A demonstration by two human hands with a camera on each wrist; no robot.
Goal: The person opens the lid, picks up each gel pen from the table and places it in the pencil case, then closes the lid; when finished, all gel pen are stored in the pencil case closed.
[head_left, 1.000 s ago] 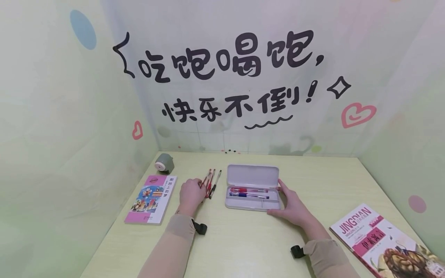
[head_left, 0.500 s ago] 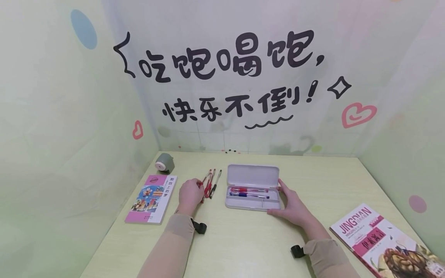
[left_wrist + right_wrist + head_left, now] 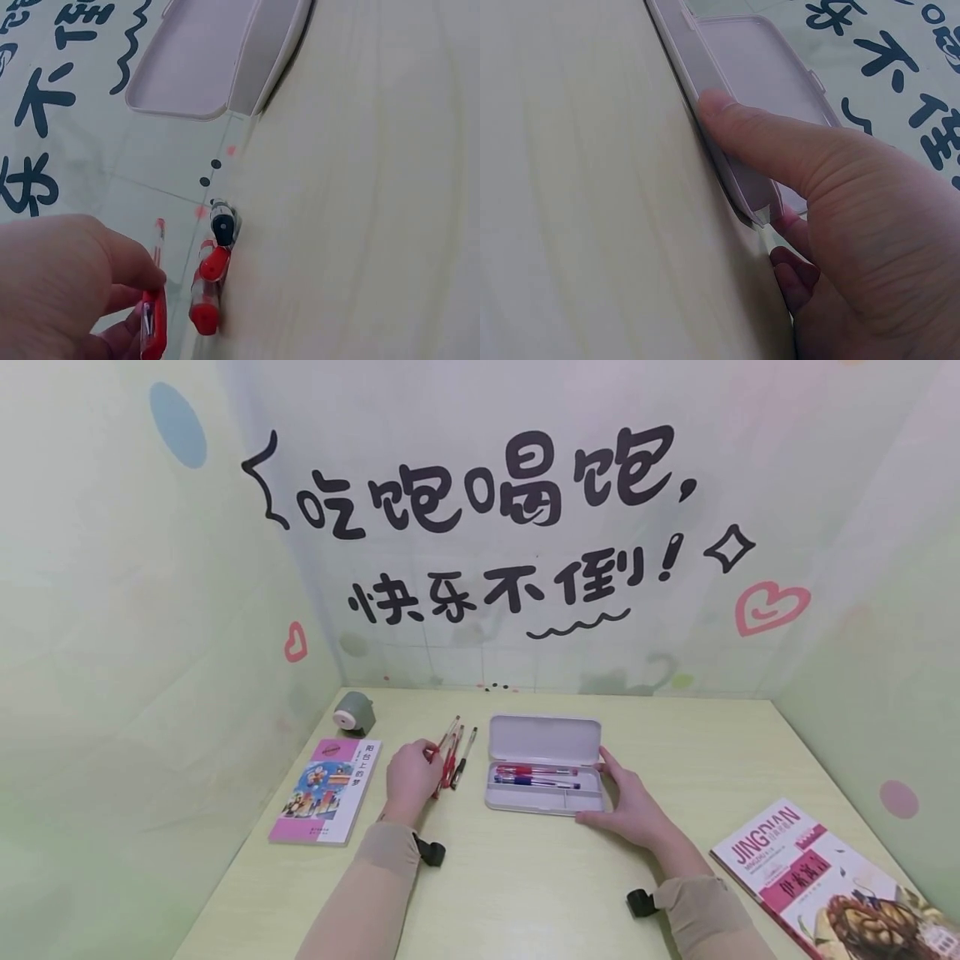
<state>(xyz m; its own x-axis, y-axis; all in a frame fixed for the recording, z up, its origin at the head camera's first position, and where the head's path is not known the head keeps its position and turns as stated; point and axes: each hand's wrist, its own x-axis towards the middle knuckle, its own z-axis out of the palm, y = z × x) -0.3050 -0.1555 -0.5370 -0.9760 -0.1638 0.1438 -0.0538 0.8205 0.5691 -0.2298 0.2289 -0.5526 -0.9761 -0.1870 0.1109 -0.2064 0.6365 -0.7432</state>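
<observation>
**A:** Status on left side? Book and sharpener noted.

**B:** Confirmed. Grey pencil sharpener [image 3: 355, 712] sits at the far left corner, a pink-covered book [image 3: 326, 791] just in front of it. The left hand [image 3: 408, 779] lies right of the book, fingers curled, with a red pen [image 3: 442, 747] pinched at its near end. In the left wrist view that pen [image 3: 154, 315] is seen clamped between thumb and fingers.

**A:** Pen axis?

**B:** Long axis runs away from the person, tilted slightly right. Two more loose pens [image 3: 459, 757], one red and one black-capped, lie parallel just right of it on the desk, not touched.

**A:** Where is the case from that hand?

**B:** Open pencil case [image 3: 545, 764] lies to the right of the left hand, near but apart, long axis across the desk, so roughly crosswise to the held pen. A red pen and a blue pen are already laid in its tray. Lid is folded back toward the wall.

**A:** Right hand?

**B:** Right hand [image 3: 632, 806] rests at the case's right end, thumb pressed flat along the edge, fingers relaxed, nothing gripped. The left hand is the one nearer the loose pens.

**A:** Surface, room?

**B:** Pale green desk [image 3: 525, 885], a second book [image 3: 817, 881] at near right. Walls are pastel, with black lettering and hearts.
</observation>
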